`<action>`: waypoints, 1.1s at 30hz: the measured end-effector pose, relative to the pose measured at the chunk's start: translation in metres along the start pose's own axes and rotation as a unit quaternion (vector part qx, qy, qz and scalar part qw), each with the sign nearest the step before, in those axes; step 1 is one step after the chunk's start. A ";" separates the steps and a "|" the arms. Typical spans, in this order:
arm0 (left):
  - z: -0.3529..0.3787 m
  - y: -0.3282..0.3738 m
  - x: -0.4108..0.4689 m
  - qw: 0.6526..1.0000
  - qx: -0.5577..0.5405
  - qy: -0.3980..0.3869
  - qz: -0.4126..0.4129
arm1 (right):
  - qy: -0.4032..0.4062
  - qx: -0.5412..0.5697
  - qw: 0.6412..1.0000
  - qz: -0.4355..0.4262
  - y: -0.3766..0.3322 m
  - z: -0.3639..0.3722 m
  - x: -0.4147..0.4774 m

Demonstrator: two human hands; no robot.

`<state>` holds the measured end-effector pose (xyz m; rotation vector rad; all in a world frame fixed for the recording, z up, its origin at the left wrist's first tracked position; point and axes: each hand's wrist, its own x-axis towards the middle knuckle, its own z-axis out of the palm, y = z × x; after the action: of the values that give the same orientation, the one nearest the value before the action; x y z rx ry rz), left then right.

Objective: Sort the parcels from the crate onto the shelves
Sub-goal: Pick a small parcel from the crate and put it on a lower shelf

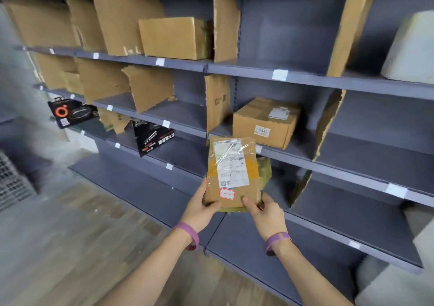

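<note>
Our left hand [202, 208] and right hand [264, 211] both clamp the near end of a flat taped parcel [232, 171], thumbs on top, fingers curled under. It's held in the air, in front of the grey shelving [328, 160], just below the cardboard box labelled 0448 [266, 122]. Placement step, we reckon; next move needs picking a bay between the cardboard dividers [217, 103] and sliding it in flat.

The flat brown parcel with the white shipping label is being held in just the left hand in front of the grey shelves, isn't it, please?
Not quite: both hands hold it. In the head view, the left hand grips the flat brown parcel at its lower left corner and the right hand at its lower right. The rest stands: it bears a white shipping label and is in front of the grey shelves.
</note>
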<state>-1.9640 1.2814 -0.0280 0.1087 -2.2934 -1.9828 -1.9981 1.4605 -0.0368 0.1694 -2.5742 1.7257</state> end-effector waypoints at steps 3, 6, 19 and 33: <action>-0.067 -0.015 0.006 0.999 -0.001 0.034 -0.010 | -0.034 0.000 0.999 -0.002 -0.020 0.065 0.010; -0.129 -0.029 0.010 0.997 0.001 0.069 -0.017 | -0.059 0.004 0.998 -0.001 -0.038 0.129 0.019; -0.311 -0.080 0.028 0.976 -0.015 0.216 -0.035 | -0.176 -0.006 0.984 -0.027 -0.107 0.324 0.071; -0.498 -0.099 0.116 0.905 0.016 0.415 -0.090 | -0.318 0.058 0.945 -0.052 -0.170 0.557 0.192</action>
<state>-2.0165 0.7633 -0.0514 0.9855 -1.7716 -1.5073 -2.1536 0.8692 -0.0753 1.0023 -2.7733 2.0416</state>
